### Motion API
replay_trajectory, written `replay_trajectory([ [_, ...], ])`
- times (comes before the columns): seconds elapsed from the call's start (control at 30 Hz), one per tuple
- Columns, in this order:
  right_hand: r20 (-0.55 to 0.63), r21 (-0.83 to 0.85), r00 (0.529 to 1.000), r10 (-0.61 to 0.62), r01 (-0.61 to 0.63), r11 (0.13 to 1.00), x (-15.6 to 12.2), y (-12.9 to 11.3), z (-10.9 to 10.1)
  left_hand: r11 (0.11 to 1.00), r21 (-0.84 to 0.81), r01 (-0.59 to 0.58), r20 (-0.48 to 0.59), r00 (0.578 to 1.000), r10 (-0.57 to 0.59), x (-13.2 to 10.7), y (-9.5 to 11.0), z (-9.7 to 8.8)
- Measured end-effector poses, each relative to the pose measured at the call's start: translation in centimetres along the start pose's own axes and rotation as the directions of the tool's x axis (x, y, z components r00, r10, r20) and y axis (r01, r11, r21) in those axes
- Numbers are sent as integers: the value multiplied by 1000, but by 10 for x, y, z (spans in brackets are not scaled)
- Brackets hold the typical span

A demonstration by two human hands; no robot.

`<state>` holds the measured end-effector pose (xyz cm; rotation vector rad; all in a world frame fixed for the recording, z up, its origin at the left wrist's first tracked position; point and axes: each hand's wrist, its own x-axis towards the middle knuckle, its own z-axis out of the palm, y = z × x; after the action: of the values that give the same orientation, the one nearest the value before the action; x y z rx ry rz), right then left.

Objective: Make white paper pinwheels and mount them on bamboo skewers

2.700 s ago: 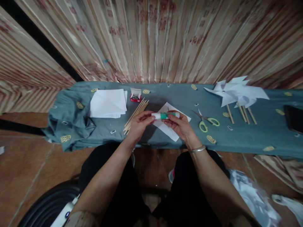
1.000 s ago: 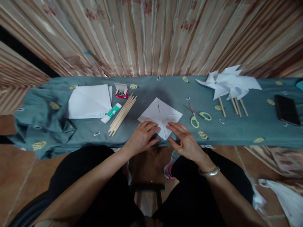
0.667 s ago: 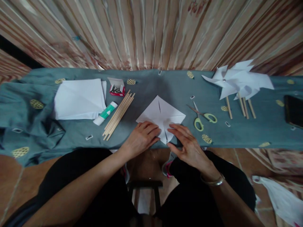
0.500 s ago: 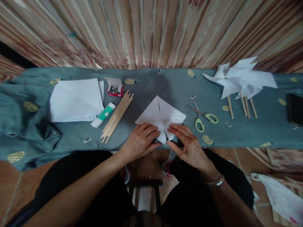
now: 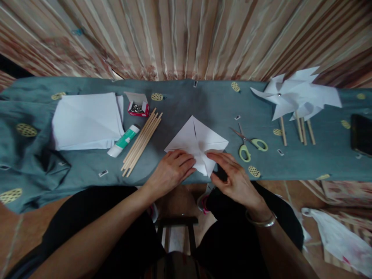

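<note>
A white paper square (image 5: 195, 139) with cuts running in from its corners lies like a diamond on the grey-blue cloth (image 5: 209, 102). My left hand (image 5: 171, 170) rests flat on the paper's near left part, fingers stretched out. My right hand (image 5: 232, 176) pinches the near corner flap of the paper and lifts it. A glue stick (image 5: 122, 140) with a green label lies to the left, beside a bundle of wooden sticks (image 5: 142, 142).
A stack of white paper (image 5: 87, 120) and a small red box of pins (image 5: 136, 108) lie at the left. Green-handled scissors (image 5: 249, 142) sit right of the square. Finished paper pinwheels on sticks (image 5: 296, 99) and a dark phone (image 5: 362, 133) are at the right.
The glue stick I held in both hands now lies on the cloth at the left. Both hands came down onto the paper square, and my right hand has taken up its near corner.
</note>
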<state>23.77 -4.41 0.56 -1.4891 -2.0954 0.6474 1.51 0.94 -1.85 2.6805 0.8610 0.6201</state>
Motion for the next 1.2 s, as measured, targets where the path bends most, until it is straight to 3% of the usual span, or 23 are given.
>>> replay_trajectory([
  [0.13,48,-4,999,-8,8,1000,0,-2,-4,998,-50,32,-42,999,-34,3,-1,0],
  [0.27,-2,111,1000,30,-30,993,3,-4,-1,987,-127,96,-30,994,-100,7,-1,-2],
  [0.43,-157,259,957,243,-197,946,13,-5,16,986,-122,116,-25,992,-120,9,-2,-1],
  [0.6,-176,421,881,439,-336,843,20,-8,29,984,-133,119,-33,992,-124,10,-3,-1],
  [0.9,-237,265,876,419,-357,896,24,-15,31,943,-242,227,-58,967,-247,8,1,-1],
  [1.2,-291,92,892,346,-334,938,29,-17,32,957,-260,132,-64,986,-154,6,1,2],
])
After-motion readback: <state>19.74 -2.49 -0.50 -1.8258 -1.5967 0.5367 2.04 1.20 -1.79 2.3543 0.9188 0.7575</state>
